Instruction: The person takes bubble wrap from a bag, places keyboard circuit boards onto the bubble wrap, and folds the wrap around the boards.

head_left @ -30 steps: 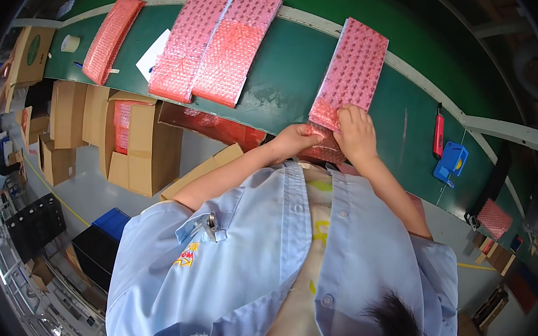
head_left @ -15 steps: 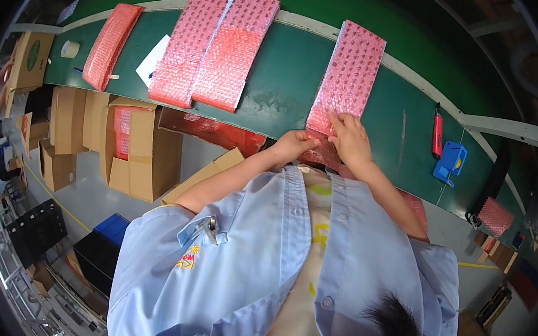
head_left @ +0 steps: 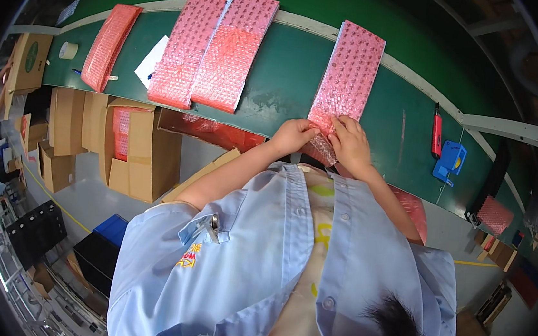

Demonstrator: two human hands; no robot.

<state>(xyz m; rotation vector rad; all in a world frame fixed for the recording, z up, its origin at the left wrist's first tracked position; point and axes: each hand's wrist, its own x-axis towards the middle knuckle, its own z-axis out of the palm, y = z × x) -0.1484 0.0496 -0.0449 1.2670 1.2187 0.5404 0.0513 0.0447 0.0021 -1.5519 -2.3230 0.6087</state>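
Note:
A flat panel in pink bubble wrap point(head_left: 351, 69) lies lengthwise on the green bench in front of me, its near end at the bench edge. My left hand point(head_left: 293, 136) pinches the loose near end of the wrap between thumb and forefinger, at the panel's left corner. On the right corner, the bent fingers of my right hand point(head_left: 352, 145) press on top with the thumb at the near side, holding the wrap. Between the two hands a crinkled wrap flap point(head_left: 320, 148) hangs toward my body. My palms hide part of the fold.
More wrapped panels point(head_left: 236, 55) lie to the left, beside white paper point(head_left: 151, 66) and a tape roll point(head_left: 68, 50). A red-handled cutter point(head_left: 437, 135) and a blue tape dispenser point(head_left: 450, 163) sit right. Cardboard boxes point(head_left: 137, 155) stand below the bench's left side.
My left hand has moved away from my body, up to the panel's near end, bringing the wrap's edge with it. My right hand has shifted only slightly on the same corner.

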